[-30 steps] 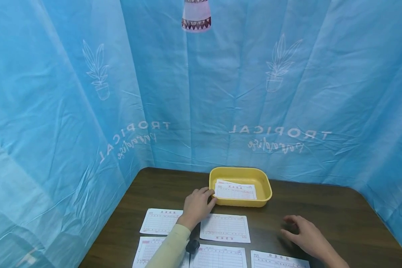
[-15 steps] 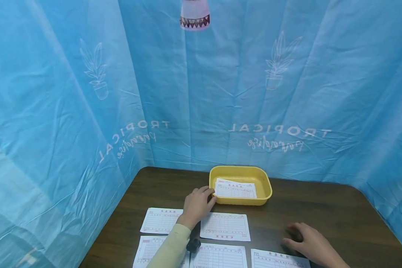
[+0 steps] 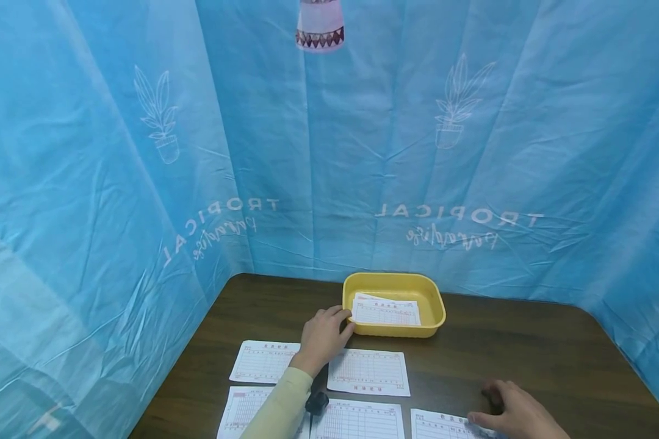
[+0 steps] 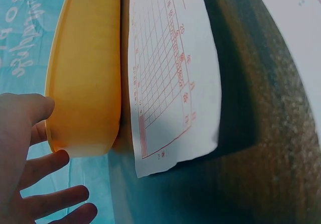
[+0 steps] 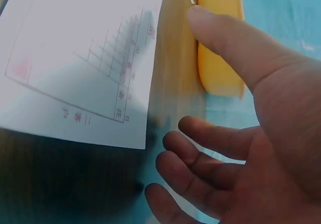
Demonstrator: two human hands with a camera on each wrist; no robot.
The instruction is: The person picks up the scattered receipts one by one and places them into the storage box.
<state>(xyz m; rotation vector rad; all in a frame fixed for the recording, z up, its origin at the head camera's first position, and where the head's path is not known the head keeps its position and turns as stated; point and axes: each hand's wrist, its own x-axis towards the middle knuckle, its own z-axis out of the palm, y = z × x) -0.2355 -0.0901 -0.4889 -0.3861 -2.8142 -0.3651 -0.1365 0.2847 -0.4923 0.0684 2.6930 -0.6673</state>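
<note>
My left hand (image 3: 321, 338) holds the left front corner of a shallow yellow plastic tray (image 3: 398, 331). In the left wrist view its thumb lies on the tray's rim (image 4: 48, 78), with the other fingers spread at the corner. Inside the tray lie a few printed paper forms (image 3: 387, 313). My right hand (image 3: 522, 411) hovers by the right end of a form (image 3: 445, 424) at the table's front. Its fingers are loosely bent and hold nothing; in the right wrist view the thumb points toward the tray, apart from the form (image 5: 90, 83).
More white ruled forms lie in rows on the dark wooden table (image 3: 445, 366): one near the tray (image 3: 369, 372), one at left (image 3: 263, 361), and others in front. A dark camera (image 3: 316, 403) sits at my left wrist. Blue printed curtains (image 3: 340, 183) enclose the table's back and sides.
My right hand has moved a little right and toward me, closer to the right end of the front form. The left hand and the tray have stayed in place.
</note>
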